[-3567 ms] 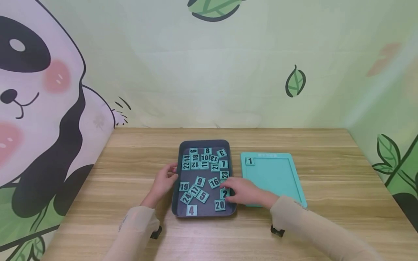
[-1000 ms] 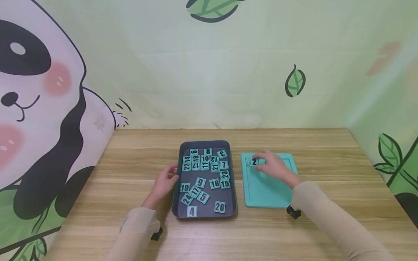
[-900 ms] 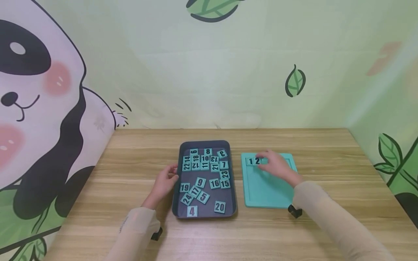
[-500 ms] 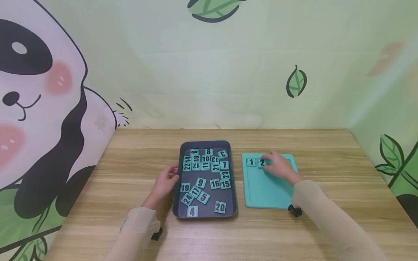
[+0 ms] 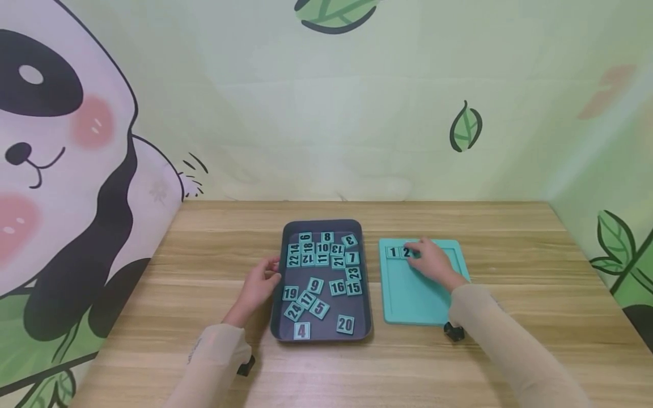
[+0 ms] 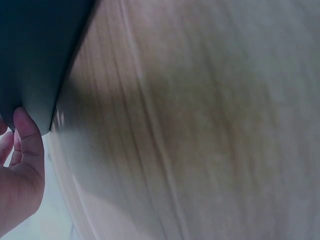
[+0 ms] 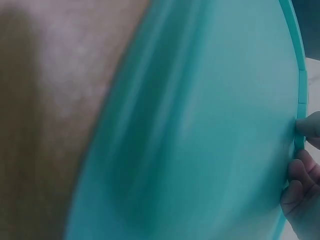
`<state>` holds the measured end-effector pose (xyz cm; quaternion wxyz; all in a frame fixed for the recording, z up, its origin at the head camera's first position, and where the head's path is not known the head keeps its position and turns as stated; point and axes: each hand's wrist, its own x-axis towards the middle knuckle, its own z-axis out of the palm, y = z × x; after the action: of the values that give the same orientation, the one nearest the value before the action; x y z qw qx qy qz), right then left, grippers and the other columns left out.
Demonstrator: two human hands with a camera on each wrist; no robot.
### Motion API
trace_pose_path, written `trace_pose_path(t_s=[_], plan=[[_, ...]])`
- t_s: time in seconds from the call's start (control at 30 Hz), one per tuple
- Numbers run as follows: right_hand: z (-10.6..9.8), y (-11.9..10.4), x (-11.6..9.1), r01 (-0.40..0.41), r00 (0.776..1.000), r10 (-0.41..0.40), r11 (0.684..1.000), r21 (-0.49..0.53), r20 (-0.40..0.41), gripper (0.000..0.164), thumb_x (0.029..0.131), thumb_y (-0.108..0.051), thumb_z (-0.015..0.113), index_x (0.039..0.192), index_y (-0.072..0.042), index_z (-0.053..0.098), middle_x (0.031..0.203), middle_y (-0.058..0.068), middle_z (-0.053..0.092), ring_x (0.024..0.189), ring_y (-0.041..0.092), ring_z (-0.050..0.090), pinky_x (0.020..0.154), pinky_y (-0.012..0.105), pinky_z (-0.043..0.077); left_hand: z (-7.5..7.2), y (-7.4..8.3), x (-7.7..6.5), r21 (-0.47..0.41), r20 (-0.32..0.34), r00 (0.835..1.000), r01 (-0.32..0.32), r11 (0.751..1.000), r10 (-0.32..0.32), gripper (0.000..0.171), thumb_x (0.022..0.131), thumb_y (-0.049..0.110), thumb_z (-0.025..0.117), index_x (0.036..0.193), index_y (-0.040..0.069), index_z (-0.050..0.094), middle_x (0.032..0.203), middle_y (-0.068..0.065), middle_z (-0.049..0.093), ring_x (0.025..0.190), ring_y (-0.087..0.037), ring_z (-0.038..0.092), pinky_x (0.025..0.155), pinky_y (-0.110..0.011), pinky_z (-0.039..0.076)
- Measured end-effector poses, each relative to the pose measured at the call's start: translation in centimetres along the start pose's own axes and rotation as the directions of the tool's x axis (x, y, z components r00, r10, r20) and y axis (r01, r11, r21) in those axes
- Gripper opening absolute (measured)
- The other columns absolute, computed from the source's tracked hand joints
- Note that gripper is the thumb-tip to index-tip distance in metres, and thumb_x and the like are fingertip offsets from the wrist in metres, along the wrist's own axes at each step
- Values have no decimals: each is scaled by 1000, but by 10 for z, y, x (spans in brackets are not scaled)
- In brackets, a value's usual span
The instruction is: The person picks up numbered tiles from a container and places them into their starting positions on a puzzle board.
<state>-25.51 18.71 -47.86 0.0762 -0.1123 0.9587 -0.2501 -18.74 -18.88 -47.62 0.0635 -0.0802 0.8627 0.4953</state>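
In the head view, my right hand pinches the number 2 tile between thumb and index finger at the top of a turquoise board. The number 1 tile lies directly left of it in the board's upper left corner. The right wrist view has the thumb on a tile at the board's edge. My left hand touches the outer left wall of a dark tray with relaxed fingers. Its thumb rests against that wall in the left wrist view.
Several turquoise number tiles lie in the tray, among them the 4, the 20 and an upside-down 3. Tray and board stand side by side on a wooden table with a printed panda cloth behind.
My right hand has carried the number 2 tile from the tray's right side to the board, then shifted it rightward off the 1 to sit beside it. My left hand stays at the tray.
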Motion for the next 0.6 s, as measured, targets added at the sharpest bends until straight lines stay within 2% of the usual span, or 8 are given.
trace_pose_path(t_s=[0.13,0.43,0.6], plan=[[1,-1,1,-5,1000,5,1000,15,-5,41,82,-17,56,122,-7,52,107,18,51,96,31,52,74,42,46,0,0,0,-8,7,1000,18,1000,-18,39,89,8,44,128,11,41,117,-12,49,111,-31,49,90,-41,45],[-4,-1,3,-21,999,21,1000,13,29,47,81,-18,58,125,-6,47,110,19,51,99,32,51,78,44,46,0,2,-1,-3,11,1000,-3,1000,3,40,89,7,44,129,9,40,118,-14,48,112,-33,49,89,-41,45],[-8,-6,6,-4,1000,4,1000,19,-1,47,82,-20,58,125,-6,47,112,20,50,102,33,50,80,46,45,0,2,-2,-10,10,1000,-2,1000,2,41,89,6,44,129,9,40,118,-14,48,111,-32,49,89,-40,46]])
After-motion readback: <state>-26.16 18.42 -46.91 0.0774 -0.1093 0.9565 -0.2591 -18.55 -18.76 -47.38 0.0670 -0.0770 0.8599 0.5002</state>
